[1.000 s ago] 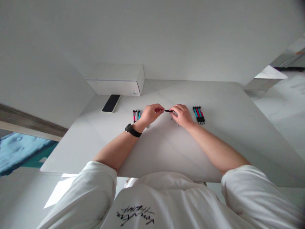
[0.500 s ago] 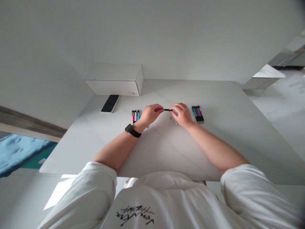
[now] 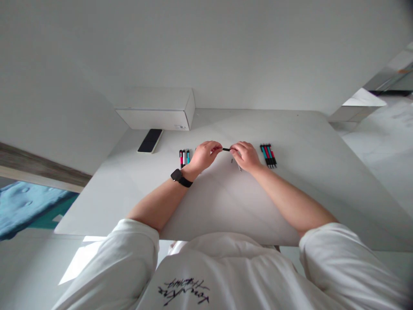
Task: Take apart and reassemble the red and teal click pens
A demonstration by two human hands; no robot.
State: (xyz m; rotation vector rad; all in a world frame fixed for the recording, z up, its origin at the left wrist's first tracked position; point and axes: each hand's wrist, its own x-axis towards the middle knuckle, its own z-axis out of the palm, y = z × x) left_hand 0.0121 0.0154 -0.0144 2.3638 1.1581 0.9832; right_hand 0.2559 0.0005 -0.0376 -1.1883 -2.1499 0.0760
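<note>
Between my two hands a short black pen part [image 3: 226, 149] lies level above the table. My left hand [image 3: 205, 155] pinches its left end, and my right hand [image 3: 245, 156] pinches the right end. My fingers cover both tips of it. Below the right hand a thin pale rod [image 3: 239, 168], partly hidden, and a tiny dark piece [image 3: 231, 160] rest on the tabletop. Left of my left hand lie several pens in red, white and teal [image 3: 184, 157], partly covered by that hand. A tight row of teal and red pens [image 3: 268, 155] lies right of my right hand.
A long white box [image 3: 155, 118] stands at the back left against the wall. In front of it lies a phone [image 3: 150, 141] with a dark screen. The white table [image 3: 219, 206] reaches to my shirt, and blue padded fabric [image 3: 29, 202] shows at far left.
Both hands stay on the black pen part. My right fingers have shifted slightly and curl more around its right end. The rest of the scene has only shifted a little with the camera.
</note>
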